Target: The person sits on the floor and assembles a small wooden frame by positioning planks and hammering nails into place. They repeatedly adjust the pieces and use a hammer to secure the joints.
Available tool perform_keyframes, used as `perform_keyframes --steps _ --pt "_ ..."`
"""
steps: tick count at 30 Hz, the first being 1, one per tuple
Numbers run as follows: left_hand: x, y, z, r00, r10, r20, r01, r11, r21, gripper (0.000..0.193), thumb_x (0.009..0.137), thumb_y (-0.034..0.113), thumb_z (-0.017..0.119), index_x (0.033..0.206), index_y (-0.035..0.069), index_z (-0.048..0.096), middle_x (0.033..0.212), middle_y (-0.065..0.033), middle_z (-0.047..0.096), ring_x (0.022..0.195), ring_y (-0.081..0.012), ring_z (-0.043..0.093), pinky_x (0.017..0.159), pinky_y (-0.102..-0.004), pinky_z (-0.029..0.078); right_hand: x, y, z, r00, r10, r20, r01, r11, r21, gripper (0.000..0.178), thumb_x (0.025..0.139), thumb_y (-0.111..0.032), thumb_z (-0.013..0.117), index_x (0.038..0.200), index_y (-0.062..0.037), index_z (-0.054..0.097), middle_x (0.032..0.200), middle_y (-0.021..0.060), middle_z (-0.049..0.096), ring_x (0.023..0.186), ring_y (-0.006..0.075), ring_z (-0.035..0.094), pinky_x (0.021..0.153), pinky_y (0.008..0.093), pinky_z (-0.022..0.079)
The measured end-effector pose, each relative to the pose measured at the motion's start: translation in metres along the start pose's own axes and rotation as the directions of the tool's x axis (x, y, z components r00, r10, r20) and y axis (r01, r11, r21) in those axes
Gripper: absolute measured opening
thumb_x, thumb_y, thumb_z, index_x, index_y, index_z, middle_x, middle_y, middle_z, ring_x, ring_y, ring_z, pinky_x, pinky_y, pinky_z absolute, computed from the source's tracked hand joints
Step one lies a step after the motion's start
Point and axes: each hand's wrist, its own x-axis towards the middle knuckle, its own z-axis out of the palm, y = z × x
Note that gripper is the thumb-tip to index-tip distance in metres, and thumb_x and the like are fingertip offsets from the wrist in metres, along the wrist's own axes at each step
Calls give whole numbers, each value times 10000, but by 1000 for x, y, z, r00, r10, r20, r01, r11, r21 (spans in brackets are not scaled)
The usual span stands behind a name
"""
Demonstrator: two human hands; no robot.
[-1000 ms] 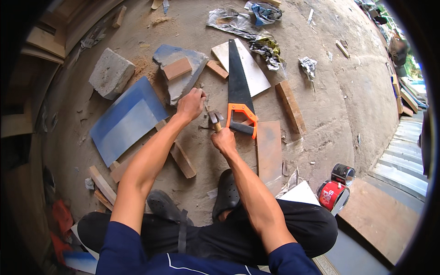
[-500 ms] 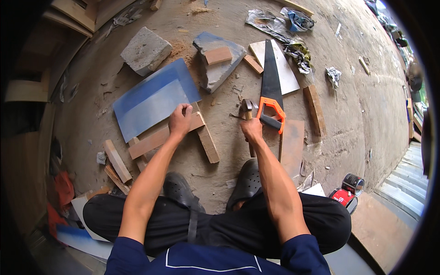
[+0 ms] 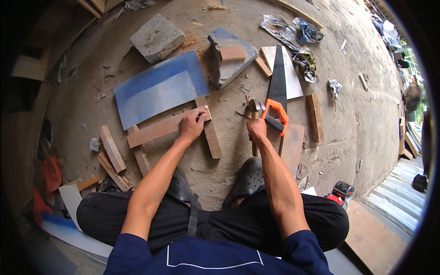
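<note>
My left hand [image 3: 191, 125] is closed in a pinch over the right end of a flat reddish wooden board [image 3: 160, 128]. Whatever its fingertips hold, if anything, is too small to make out. That board lies across two wooden battens, a right one [image 3: 212, 140] and a left one [image 3: 140, 156]. A hammer [image 3: 255, 114] is gripped by its wooden handle in my right hand [image 3: 257, 129], head up, above the floor. Just right of it lies a handsaw [image 3: 277, 91] with an orange and black handle.
Beyond the board lie a blue-and-white panel [image 3: 160, 87], a concrete block [image 3: 157, 37] and a stone slab [image 3: 231, 68] carrying a small wood piece [image 3: 233, 53]. Offcuts [image 3: 112, 149] sit at left, a wood block [image 3: 314, 118] at right. Tape rolls [image 3: 343, 191] stand by my right knee.
My left hand has shifted right along the board, its fingertips now nearer the right end. The hammer has tilted and moved slightly right, closer to the saw handle. The view has shifted a little.
</note>
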Motion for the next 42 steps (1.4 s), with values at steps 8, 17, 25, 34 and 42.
perform_keyframes --steps 8,17,25,34,42 --pt "-3 -4 7 993 77 -92 -77 997 -5 201 900 330 585 966 165 680 849 -89 691 774 -313 662 656 -409 511 -2 -3 1 1000 17 -3 -17 1000 -15 318 806 -198 572 828 112 639 690 185 649 556 281 653 482 385 525" --pt "-5 -7 5 936 306 -176 -296 952 82 140 897 241 601 913 117 665 921 -52 651 826 -283 646 662 -394 505 -4 -3 2 1000 -3 -12 2 1000 -14 288 813 -194 549 758 82 611 631 156 617 508 256 626 457 383 508" --pt "-3 -22 6 858 469 -209 -416 874 252 133 873 233 621 880 105 654 911 -24 621 885 -230 570 787 -370 410 -8 -3 1 1000 -20 1 20 1000 -17 257 825 -186 521 712 40 571 573 132 581 450 244 593 427 377 490" --pt "2 -20 8 802 553 -225 -494 827 269 107 848 223 654 872 119 655 901 -7 620 852 -212 554 763 -360 379 -5 2 5 1000 -17 -23 17 1000 16 241 827 -180 525 686 14 541 538 108 545 423 232 568 407 372 469" --pt "2 -27 9 809 554 -196 -492 821 289 114 840 252 663 912 164 675 948 14 620 905 -198 562 791 -355 376 -1 3 8 999 -47 -21 48 997 56 200 822 -181 587 720 -19 531 555 52 515 439 186 536 404 350 446"
